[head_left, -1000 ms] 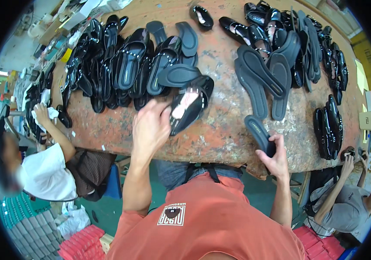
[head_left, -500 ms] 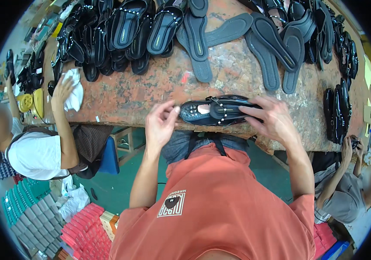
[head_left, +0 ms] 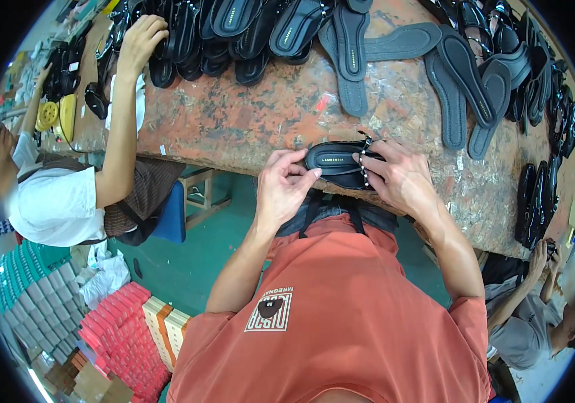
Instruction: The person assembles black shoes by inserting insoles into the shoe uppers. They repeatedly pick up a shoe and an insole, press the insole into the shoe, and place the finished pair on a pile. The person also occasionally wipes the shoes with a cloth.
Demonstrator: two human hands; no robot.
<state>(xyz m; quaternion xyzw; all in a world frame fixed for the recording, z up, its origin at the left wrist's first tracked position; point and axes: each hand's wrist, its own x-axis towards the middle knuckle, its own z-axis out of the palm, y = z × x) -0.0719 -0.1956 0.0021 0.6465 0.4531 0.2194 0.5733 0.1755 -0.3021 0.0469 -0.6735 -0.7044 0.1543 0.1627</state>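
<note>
in the head view, both of the person's hands meet on one black sandal [head_left: 338, 163] at the near edge of the bench [head_left: 254, 127], just above the person's lap. the left hand [head_left: 280, 188] is curled, its fingers [head_left: 299, 176] bent inward and pinched against the heel end of the sandal, thumb side up, so the grip is closed on the sole's rounded end rather than spread flat. the right hand [head_left: 401, 178] covers the toe end, its fingers [head_left: 373, 163] bent over the strap and pressing down on it, with a row of small pale studs showing between them; this hand too is grasping the sandal, not released. the sandal lies lengthwise between the two hands, insole up, its heel against the left fingertips and its strap under the right ones, and it rests on or just over the bench's near edge; whether it touches the bench i cannot tell. further in, toward the far edge of the bench, lie loose dark grey soles [head_left: 462, 74] and a row of finished black sandals [head_left: 247, 27]. at the bench's left end another person's hand [head_left: 141, 37] rests on that row, above a white cloth [head_left: 116, 101]. on the floor to the lower left stand stacks of red boxes [head_left: 122, 329]
</note>
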